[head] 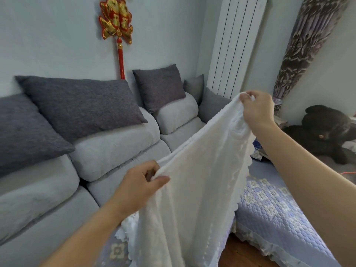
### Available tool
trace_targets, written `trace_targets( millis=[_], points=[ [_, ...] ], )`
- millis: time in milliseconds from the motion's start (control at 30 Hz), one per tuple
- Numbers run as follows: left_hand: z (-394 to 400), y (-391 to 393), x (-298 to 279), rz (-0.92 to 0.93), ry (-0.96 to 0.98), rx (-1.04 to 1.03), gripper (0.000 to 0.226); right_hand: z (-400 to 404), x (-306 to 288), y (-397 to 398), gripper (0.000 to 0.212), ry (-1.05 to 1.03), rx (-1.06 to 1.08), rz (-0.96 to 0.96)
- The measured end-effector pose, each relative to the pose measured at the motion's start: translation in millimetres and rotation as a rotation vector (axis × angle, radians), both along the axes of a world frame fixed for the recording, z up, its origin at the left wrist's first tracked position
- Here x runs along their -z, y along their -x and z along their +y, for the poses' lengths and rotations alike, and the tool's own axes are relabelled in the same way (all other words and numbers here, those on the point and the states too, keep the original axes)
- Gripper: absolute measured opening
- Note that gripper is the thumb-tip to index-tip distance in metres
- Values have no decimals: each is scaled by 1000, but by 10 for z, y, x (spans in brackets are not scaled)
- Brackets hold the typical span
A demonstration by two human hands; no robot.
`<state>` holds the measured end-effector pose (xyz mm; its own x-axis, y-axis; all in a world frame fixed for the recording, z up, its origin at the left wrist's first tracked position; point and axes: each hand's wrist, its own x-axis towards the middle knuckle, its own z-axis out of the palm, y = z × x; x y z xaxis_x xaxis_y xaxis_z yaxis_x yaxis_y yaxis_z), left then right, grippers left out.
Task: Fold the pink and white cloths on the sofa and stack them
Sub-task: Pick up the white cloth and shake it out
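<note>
A white cloth with a scalloped edge hangs in the air in front of the grey sofa. My left hand pinches its top edge at the lower left. My right hand grips the other top corner, higher and to the right. The cloth stretches taut between both hands and drapes down past the bottom of the view. No pink cloth shows in the view.
Dark grey pillows lean along the sofa back. A quilted lilac cover lies on the seat section at right. A black plush toy sits far right. A white radiator and a patterned curtain stand behind.
</note>
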<state>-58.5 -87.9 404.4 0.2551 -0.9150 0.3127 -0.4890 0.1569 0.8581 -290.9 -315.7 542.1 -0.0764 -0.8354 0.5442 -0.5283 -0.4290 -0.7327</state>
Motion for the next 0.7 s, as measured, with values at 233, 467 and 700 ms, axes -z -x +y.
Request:
trace_targets(
  millis=[233,467,700],
  points=[
    [97,-469,-590,138,-123,75,38,-48,-67,-39,26,-2,-25,-109],
    [-73,-869,-1026,-176,179,-497,18,35,-148,-186,20,105,-131,-156],
    [-1,-1550,-1423,24,-63,-581,20,364,-284,-82,14,-316,-773,49]
  ],
)
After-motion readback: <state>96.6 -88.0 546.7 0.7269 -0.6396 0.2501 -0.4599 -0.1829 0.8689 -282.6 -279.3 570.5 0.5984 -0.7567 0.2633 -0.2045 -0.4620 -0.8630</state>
